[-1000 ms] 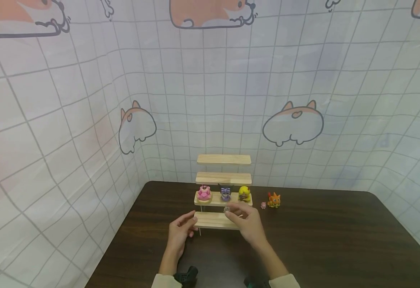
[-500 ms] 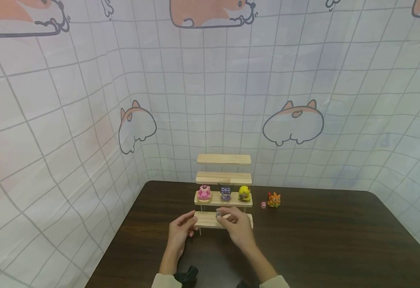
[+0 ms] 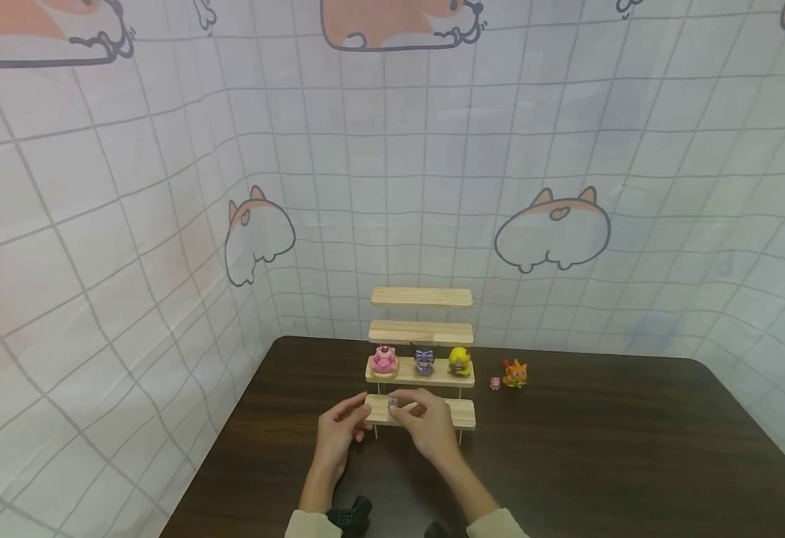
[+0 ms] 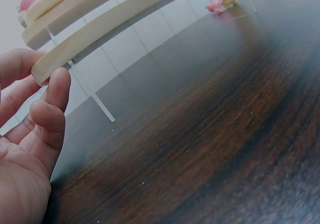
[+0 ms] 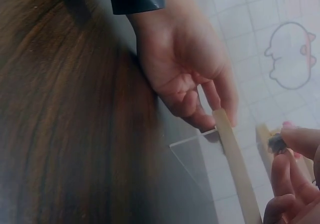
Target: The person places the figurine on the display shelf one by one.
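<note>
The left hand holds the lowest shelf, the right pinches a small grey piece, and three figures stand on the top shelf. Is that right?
Not the top shelf: the head view shows the three figures on the second shelf from the bottom. The left hand does hold the lowest shelf, and the right hand does pinch the small grey piece.

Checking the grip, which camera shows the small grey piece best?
The right wrist view: the small grey piece appears largest there, pinched in the right hand. The head view shows it tiny; the left wrist view, not at all.
</note>
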Motion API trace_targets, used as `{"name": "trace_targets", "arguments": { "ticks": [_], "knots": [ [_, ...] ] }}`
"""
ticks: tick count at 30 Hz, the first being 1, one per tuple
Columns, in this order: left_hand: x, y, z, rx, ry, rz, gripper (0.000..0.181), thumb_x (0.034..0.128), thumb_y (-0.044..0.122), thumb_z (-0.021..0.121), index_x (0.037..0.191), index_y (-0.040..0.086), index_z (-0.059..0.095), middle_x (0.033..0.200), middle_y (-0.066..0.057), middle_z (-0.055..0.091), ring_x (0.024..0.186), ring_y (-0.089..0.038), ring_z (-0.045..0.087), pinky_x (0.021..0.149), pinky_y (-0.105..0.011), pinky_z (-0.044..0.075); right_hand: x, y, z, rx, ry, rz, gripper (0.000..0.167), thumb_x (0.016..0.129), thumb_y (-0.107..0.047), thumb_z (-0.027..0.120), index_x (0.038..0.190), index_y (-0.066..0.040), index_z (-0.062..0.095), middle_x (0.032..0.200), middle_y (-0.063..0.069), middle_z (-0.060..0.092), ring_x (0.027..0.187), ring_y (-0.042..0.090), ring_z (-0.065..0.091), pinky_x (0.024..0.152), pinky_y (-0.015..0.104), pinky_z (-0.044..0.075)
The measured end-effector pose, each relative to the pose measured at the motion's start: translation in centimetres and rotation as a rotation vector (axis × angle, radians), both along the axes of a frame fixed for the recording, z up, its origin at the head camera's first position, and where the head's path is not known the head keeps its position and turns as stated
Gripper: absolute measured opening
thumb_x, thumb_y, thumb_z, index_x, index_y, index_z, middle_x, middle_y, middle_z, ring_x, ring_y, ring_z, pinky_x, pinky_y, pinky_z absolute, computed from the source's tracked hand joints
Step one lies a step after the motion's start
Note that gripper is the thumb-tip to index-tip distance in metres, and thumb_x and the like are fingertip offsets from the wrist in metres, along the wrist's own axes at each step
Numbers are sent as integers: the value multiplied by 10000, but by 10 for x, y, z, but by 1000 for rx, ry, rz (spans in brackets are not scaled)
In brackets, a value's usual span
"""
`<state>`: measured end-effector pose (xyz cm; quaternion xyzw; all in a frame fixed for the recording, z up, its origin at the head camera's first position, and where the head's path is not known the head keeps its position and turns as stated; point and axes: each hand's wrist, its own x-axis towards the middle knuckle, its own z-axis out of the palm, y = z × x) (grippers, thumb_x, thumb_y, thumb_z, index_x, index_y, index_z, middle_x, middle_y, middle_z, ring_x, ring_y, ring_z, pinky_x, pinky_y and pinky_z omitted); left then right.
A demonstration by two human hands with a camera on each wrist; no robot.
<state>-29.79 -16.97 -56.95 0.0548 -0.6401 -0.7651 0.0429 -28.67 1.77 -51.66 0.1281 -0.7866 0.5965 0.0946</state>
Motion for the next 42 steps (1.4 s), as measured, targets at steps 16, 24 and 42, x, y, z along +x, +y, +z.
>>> {"name": "trace_targets", "arguments": {
  "ticks": [16, 24, 42],
  "knots": [
    [0, 1, 0, -2, 2, -2, 418, 938, 183, 759, 1305, 1, 675, 815, 19, 677, 660, -101, 668, 531, -181, 469, -16, -14, -3, 105, 24, 7, 174, 889, -165, 800, 1061, -134, 793, 945, 78, 771, 800, 183, 717, 603, 244, 545],
    [-1, 1, 0, 6, -1, -6, 424, 935, 186, 763, 1306, 0, 674, 833, 13, 700, 657, -98, 664, 529, -179, 470, -18, -17, -3, 149, 15, -22, 174, 884, -155, 802, 1056, -133, 795, 944, 63, 777, 828, 207, 740, 627, 251, 559],
    [0, 1, 2, 11, -4, -6, 428, 941, 177, 756, 1320, 1, 666, 819, 24, 698, 659, -95, 670, 533, -183, 472, -18, -25, -4, 250, 14, -105, 134, 859, -154, 828, 989, -174, 804, 897, -8, 790, 790, 127, 730, 677, 298, 553]
  ]
}}
